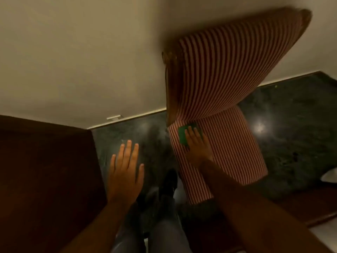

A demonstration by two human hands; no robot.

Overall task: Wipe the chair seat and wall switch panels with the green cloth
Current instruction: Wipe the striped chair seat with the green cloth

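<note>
A chair with red-and-white striped upholstery stands against the cream wall; its seat [235, 143] lies below the tall striped backrest [228, 70]. My right hand [197, 145] lies flat on the rear left part of the seat and presses the green cloth [182, 136] onto it, the cloth showing under and left of my fingers. My left hand [125, 170] hovers over the dark floor left of the chair, fingers spread, holding nothing. No switch panel is in view.
A dark wooden piece of furniture [45, 179] fills the left side. The floor [291, 125] is dark polished stone with light reflections. My legs [164, 225] and a dark shoe stand between furniture and chair. A small white fitting [114, 117] sits at the wall base.
</note>
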